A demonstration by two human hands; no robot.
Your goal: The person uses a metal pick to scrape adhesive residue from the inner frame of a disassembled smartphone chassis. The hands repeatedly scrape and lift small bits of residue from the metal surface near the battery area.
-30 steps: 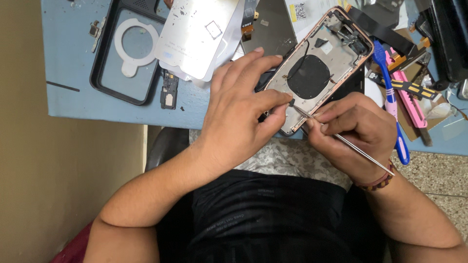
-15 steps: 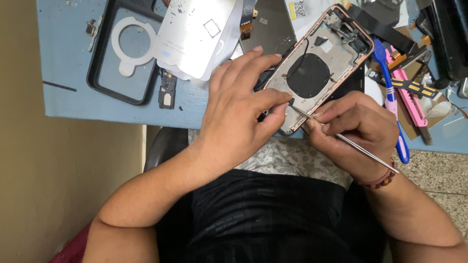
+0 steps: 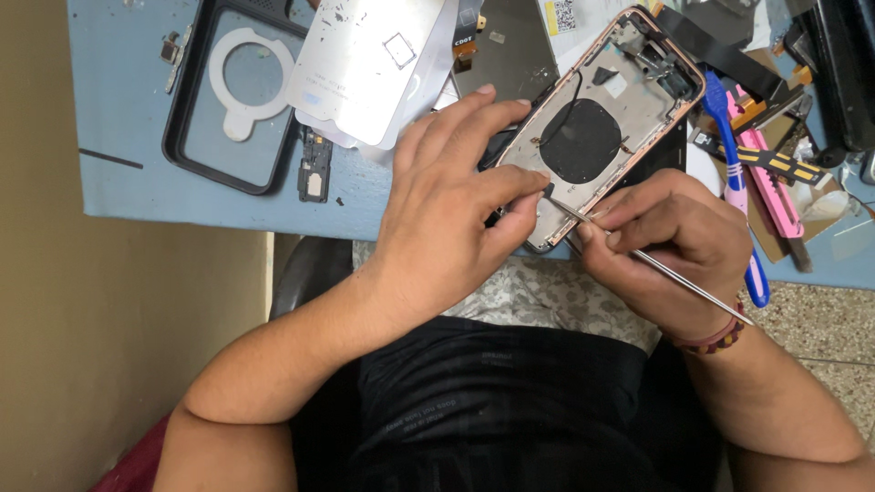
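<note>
Head view: thin probe at the open phone shell, slip risk high

Head view only, so I read everything from above. My left hand [image 3: 456,205] lies over the lower edge of the opened phone housing [image 3: 602,128], fingers curled down and pinning it where it overhangs the near edge of the blue surface [image 3: 137,173]. My right hand [image 3: 670,246] is pinched closed on a thin metal probe [image 3: 656,264], whose tip sits at the housing's lower corner, right beside my left fingertips.

As I judge it, the chief danger is the tip skating off the frame: it could jab the left fingers or gouge the round black coil [image 3: 581,141] in the middle of the shell. Because the housing hangs partly over the edge above my lap, a hard pry could also tip it off.

Around it, things crowd close. A silver metal plate [image 3: 365,64] and a dark screen panel [image 3: 506,55] lie just left of and behind the housing; a black case with a white ring [image 3: 239,91] lies farther left. On the right, a blue toothbrush [image 3: 734,173] and a pink utility knife [image 3: 775,196] hem in my right wrist.
</note>
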